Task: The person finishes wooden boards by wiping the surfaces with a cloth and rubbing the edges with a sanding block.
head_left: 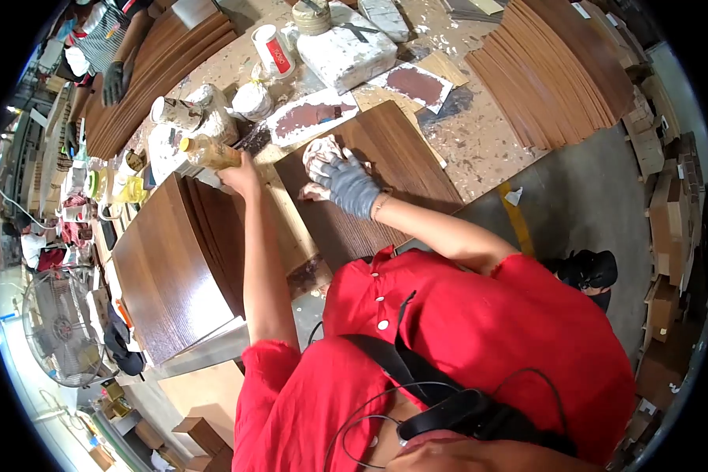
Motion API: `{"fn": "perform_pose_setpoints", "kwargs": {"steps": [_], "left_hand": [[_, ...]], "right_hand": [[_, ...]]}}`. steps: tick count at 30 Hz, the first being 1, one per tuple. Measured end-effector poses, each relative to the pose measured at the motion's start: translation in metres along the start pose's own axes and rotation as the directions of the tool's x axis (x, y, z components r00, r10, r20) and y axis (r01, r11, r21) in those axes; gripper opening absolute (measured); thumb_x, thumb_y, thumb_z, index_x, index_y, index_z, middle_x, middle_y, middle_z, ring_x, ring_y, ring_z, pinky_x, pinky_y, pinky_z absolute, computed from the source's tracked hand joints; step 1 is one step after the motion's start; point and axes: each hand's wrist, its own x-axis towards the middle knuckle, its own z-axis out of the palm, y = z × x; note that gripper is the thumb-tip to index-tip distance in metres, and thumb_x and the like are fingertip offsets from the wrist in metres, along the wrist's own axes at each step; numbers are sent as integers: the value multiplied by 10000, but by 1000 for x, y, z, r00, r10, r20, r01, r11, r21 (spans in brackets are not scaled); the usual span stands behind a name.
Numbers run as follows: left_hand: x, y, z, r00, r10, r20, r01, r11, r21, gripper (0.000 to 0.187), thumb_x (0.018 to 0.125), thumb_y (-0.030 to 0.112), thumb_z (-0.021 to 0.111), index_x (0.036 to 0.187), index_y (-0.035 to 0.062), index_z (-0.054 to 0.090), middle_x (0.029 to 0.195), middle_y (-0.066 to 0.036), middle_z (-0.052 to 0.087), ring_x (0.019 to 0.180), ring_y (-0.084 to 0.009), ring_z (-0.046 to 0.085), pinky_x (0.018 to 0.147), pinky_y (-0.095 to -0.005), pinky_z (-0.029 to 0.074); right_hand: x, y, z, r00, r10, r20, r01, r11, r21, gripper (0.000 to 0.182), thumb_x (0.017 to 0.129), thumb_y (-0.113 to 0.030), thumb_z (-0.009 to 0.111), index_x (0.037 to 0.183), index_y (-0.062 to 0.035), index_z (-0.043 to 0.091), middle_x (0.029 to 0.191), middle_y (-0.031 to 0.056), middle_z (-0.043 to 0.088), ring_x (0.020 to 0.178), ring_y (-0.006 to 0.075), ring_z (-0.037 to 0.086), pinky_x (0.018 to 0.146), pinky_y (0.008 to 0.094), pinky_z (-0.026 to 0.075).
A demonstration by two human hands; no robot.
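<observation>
My left hand [244,178], bare, is closed around a bottle [210,153] of yellowish liquid with a yellow cap. It tilts to the left over the top of a stack of dark brown panels [165,267]. My right hand [346,186], in a grey glove, presses a crumpled, stained whitish cloth [320,157] onto a dark wood-grain panel [405,157]. That panel lies flat at a slant in front of me. Part of the cloth is hidden under the glove.
Behind the panel are brown-smeared sheets [313,116], a white wrapped block [348,49] and a white cup [273,52]. A tall panel stack [554,75] stands right. A co-worker's gloved hand [113,83] rests by another stack at upper left. A fan [61,326] stands left.
</observation>
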Motion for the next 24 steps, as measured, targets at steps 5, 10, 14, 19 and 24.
{"fn": "perform_pose_setpoints", "kwargs": {"steps": [5,10,14,19,24], "left_hand": [[-132,19,-63,920,155,361,-162,987,-12,586,912,236,697,1387,-29,479,1396,-252,471,1327,-382,451,1109,-435,359],[-227,-34,-135,571,-319,756,38,931,364,436,944,416,633,854,2,735,749,-147,725,749,-225,731,695,-376,549],[-267,-14,-157,318,-415,853,333,891,309,371,1031,325,560,1005,5,746,844,-77,752,735,-157,686,673,-332,534],[-271,-41,-148,276,-476,835,497,814,300,320,1024,307,584,1065,22,723,911,-73,757,724,-124,661,644,-270,485],[-275,-33,-150,298,-449,842,566,794,223,409,980,387,660,1057,-9,732,902,-79,753,701,-123,655,623,-271,497]], "right_hand": [[31,114,-32,985,143,99,-120,971,-207,588,889,-605,569,1225,-135,678,1365,106,608,1274,278,551,1131,498,354],[34,284,56,910,375,-180,-391,918,-63,550,897,-446,650,1307,-80,632,1418,155,570,1302,318,537,1105,412,417],[37,158,3,938,306,-164,-340,906,-252,653,885,-475,627,1337,-6,576,1371,277,551,1300,453,485,1069,585,371],[58,23,25,997,-44,-60,38,994,-105,652,894,-495,588,1311,7,571,1367,323,527,1329,502,438,1060,688,336],[83,-6,57,955,-277,109,153,770,619,467,938,-476,537,1244,-139,643,1454,201,494,1400,387,401,1105,629,311]]}}
